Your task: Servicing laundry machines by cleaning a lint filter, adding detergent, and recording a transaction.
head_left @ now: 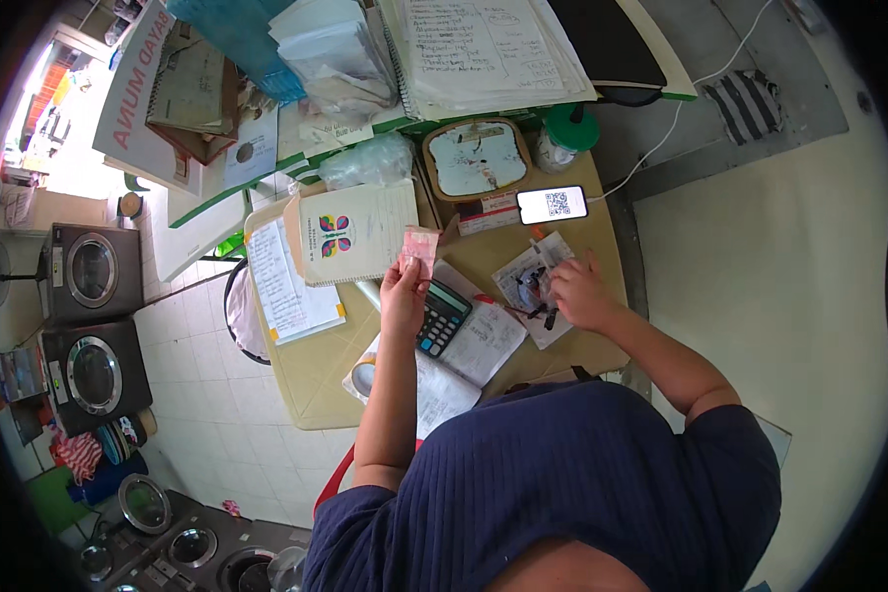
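Note:
My left hand point(402, 296) is closed on a pinkish paper banknote point(421, 247), holding it up over the table by its lower edge. Just right of that hand lies a black calculator point(445, 318), resting on an open notebook point(495, 340) with handwriting. On the right, my right hand point(580, 296) reaches over several pens and small dark items point(533, 288) on a pale sheet or tray. Its fingers are apart, and I see nothing held in them. A spiral notebook point(360, 222) with a butterfly on its cover lies beyond my left hand.
A phone point(553, 203) with a lit screen lies on the table point(311, 385), a white cable at its right end. Behind it stand a green-lidded jar point(571, 128) and a framed tray point(478, 158). Papers point(493, 49) cover the far counter. Front-loading machines point(94, 370) line the left.

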The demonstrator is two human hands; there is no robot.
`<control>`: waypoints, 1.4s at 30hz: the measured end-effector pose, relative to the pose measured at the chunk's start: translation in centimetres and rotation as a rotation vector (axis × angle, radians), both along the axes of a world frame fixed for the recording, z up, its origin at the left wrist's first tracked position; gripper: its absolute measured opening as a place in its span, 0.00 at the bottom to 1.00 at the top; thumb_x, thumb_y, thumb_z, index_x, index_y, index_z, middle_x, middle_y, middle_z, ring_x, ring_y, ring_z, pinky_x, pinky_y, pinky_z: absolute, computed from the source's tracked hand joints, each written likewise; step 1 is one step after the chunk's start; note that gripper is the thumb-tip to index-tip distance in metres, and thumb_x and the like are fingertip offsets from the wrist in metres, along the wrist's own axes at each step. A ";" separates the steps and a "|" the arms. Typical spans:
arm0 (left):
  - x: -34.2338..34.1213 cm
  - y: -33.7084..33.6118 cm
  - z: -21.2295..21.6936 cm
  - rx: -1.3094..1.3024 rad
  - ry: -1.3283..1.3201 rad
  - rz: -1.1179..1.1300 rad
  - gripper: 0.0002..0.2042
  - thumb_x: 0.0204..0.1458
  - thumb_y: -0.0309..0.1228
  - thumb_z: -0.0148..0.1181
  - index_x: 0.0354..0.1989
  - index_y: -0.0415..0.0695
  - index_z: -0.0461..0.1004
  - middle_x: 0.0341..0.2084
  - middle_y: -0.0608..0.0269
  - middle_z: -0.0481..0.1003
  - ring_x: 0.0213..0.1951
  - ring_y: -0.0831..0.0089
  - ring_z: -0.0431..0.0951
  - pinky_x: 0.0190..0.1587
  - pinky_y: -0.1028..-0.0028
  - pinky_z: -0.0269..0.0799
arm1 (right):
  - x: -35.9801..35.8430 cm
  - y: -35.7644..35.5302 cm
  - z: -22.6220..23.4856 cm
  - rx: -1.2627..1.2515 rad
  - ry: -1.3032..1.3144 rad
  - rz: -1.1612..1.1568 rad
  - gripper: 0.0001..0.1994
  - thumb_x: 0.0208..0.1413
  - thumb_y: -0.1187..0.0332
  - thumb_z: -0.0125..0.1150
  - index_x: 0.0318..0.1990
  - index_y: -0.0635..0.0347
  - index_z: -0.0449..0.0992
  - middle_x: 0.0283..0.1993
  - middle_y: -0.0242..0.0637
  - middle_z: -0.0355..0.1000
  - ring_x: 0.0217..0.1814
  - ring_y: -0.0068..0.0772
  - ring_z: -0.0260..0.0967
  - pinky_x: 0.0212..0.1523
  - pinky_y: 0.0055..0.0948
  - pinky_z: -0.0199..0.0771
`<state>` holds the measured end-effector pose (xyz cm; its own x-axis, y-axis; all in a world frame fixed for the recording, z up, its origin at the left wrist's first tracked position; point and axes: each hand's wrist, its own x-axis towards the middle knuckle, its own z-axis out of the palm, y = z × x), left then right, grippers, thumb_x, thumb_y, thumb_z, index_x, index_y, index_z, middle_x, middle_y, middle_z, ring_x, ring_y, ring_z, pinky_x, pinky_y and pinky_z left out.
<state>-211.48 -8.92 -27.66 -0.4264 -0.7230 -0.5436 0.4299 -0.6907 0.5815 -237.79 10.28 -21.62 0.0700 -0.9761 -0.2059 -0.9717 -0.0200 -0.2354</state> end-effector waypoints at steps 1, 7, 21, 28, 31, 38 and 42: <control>-0.1 -0.7 0.0 -0.018 -0.013 0.006 0.08 0.57 0.28 0.55 0.44 0.43 0.68 0.34 0.69 0.74 0.32 0.81 0.73 0.31 0.82 0.65 | -0.3 -0.4 0.3 -0.100 -0.139 -0.074 0.05 0.43 0.69 0.58 0.30 0.56 0.72 0.45 0.35 0.68 0.56 0.41 0.61 0.59 0.68 0.44; 0.4 -1.2 0.3 -0.013 -0.052 0.031 0.11 0.57 0.27 0.56 0.47 0.41 0.67 0.34 0.68 0.74 0.31 0.82 0.72 0.29 0.83 0.64 | -0.1 -9.4 4.0 -0.279 -0.460 -0.211 0.13 0.42 0.65 0.65 0.35 0.58 0.71 0.48 0.42 0.67 0.56 0.48 0.61 0.60 0.46 0.56; 0.6 -0.1 1.7 -0.131 -0.115 0.091 0.08 0.57 0.26 0.56 0.44 0.42 0.68 0.34 0.67 0.74 0.31 0.81 0.72 0.30 0.82 0.66 | 3.9 -23.9 -8.0 -0.065 0.032 -0.206 0.27 0.61 0.58 0.44 0.65 0.60 0.55 0.73 0.48 0.39 0.72 0.64 0.34 0.64 0.69 0.37; -0.3 -1.2 0.5 -0.164 -0.160 0.056 0.06 0.57 0.26 0.55 0.41 0.41 0.68 0.32 0.66 0.74 0.32 0.78 0.74 0.33 0.81 0.70 | 3.9 -22.6 -5.6 -0.070 0.032 -0.257 0.38 0.55 0.48 0.52 0.68 0.58 0.50 0.74 0.46 0.35 0.74 0.60 0.32 0.63 0.73 0.30; -1.9 -1.7 0.9 -0.155 -0.151 0.109 0.05 0.57 0.27 0.55 0.40 0.42 0.69 0.32 0.66 0.74 0.33 0.78 0.74 0.38 0.79 0.72 | 3.7 -23.4 -8.5 -0.122 0.112 -0.287 0.42 0.52 0.46 0.54 0.68 0.59 0.46 0.73 0.47 0.37 0.73 0.63 0.32 0.61 0.75 0.29; -1.9 -1.3 0.7 -0.116 -0.102 0.086 0.05 0.58 0.26 0.53 0.40 0.41 0.69 0.34 0.64 0.73 0.34 0.77 0.74 0.39 0.78 0.73 | 2.6 -22.4 -10.3 -0.289 0.131 -0.165 0.35 0.57 0.52 0.50 0.66 0.62 0.50 0.70 0.53 0.44 0.71 0.64 0.39 0.61 0.75 0.34; -0.8 -1.4 -0.6 -0.090 -0.130 0.073 0.07 0.58 0.25 0.53 0.43 0.40 0.69 0.34 0.64 0.74 0.35 0.76 0.74 0.40 0.78 0.73 | 2.1 -22.6 -9.1 -0.413 0.030 -0.169 0.30 0.58 0.57 0.51 0.64 0.64 0.55 0.64 0.55 0.56 0.64 0.61 0.56 0.59 0.62 0.55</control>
